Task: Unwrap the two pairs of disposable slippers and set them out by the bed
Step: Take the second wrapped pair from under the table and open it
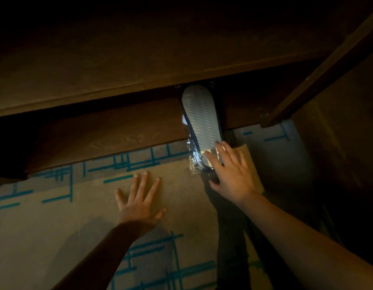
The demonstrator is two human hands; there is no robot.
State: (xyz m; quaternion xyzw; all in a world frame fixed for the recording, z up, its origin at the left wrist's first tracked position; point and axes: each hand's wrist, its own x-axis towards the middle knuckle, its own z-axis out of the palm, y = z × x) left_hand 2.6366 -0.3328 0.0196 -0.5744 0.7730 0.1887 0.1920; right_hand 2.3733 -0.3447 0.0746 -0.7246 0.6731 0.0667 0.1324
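Observation:
A wrapped pair of slippers (199, 118) lies sole up on a low wooden shelf, its grey ribbed sole facing me. Crinkled clear plastic wrap (194, 158) covers its near end, which sticks out over the shelf's front edge. My right hand (231, 174) reaches to that near end with fingers spread, fingertips touching the plastic, thumb below it. My left hand (139, 197) hovers flat and open over the carpet, left of the slippers, holding nothing. No second pair is in view.
The dark wooden shelf (110, 130) sits under a thicker wooden top (118, 65). A wooden panel (319, 76) slants down on the right. Beige carpet (55, 237) with teal line patterns covers the floor below. The scene is dim.

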